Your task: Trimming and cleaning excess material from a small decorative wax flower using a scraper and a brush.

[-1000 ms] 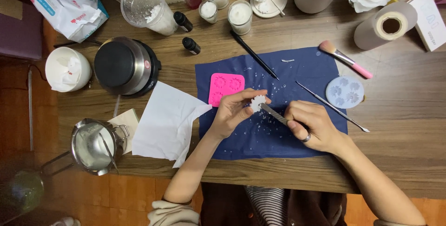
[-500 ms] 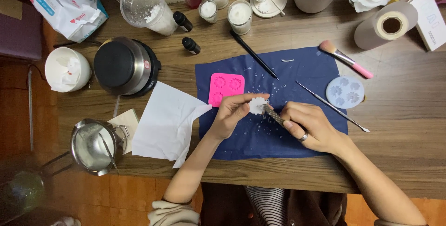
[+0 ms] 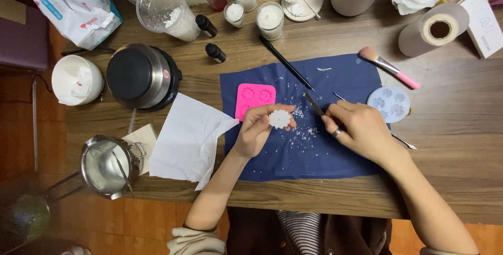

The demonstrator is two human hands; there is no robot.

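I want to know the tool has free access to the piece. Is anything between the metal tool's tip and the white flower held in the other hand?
Nothing visible. The right hand holds the metal tool beside the white flower in the left hand; only open blue cloth lies between.

Scraper tool handle hidden inside right hand.

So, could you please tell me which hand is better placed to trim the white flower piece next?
Probably the right hand: it already grips the thin metal tool, its tip aimed toward the white flower piece. The left hand pinches that piece above the blue cloth.
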